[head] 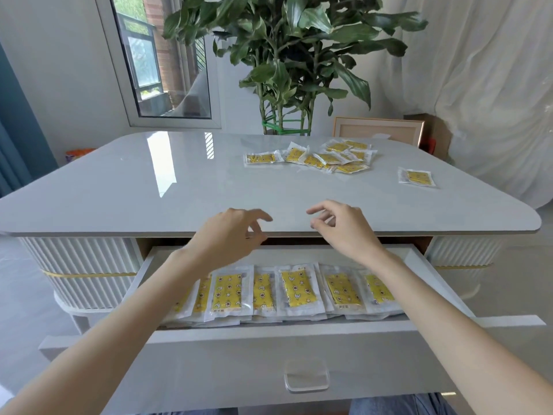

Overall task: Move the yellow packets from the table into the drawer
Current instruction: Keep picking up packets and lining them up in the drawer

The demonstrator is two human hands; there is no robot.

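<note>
A: Biggest first, quick.
B: It's a glossy pale-grey table with rounded corners (149, 181). Under its near edge is a white open drawer (269, 348), pulled out towards the person.
A: Packets?
B: Two lots. A row of yellow plastic-wrapped packets (294, 290) lies flat and overlapping across the drawer, side wall to side wall. A loose pile of yellow packets (323, 158) sits towards the table's far right corner. Job looks part done, I'd say.
A: Hands?
B: The left hand (236, 235) and right hand (344, 226) both hover at the table's near edge, above the back of the drawer. Fingers are loosely spread and slightly bent, with nothing in either.
A: Anything smaller?
B: One lone yellow packet (416, 177) close to the table's right edge, apart from the pile.
A: Risks?
B: The top looks slick, and the wrappers too. A sweeping grab at the pile could skid some off the far edge. The lone one likely goes over the right edge if a wrist clips it. Both forearms cross right above the drawer row, so pulling back low could ruck it up. More layers heaped there may also catch under the tabletop when the drawer shuts.
</note>
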